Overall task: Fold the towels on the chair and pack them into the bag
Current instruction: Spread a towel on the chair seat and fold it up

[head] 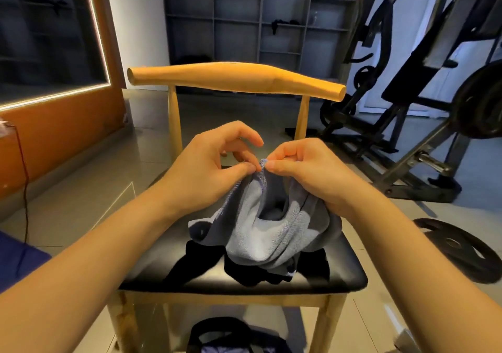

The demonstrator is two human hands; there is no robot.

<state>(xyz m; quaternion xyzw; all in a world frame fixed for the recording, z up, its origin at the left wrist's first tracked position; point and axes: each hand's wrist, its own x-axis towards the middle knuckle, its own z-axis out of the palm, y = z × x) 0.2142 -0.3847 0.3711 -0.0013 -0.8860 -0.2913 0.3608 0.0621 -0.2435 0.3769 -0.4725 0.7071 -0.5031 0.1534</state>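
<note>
Grey towel [267,233] being pinched at its hem above the chair [233,79].
Left hand [214,167] and right hand [307,173] are each gripping the hem, thumbs nearly meeting; the towel is draping onto dark cloths [244,268] (count unclear). The bag [233,337] below is lying partly cut off.

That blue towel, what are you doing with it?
A person is lifting the blue towel off the chair. The left hand and right hand pinch its top edge close together, and the rest hangs down crumpled onto the black seat. It is not folded yet. A dark cloth lies under it. The bag waits on the floor under the chair.
</note>
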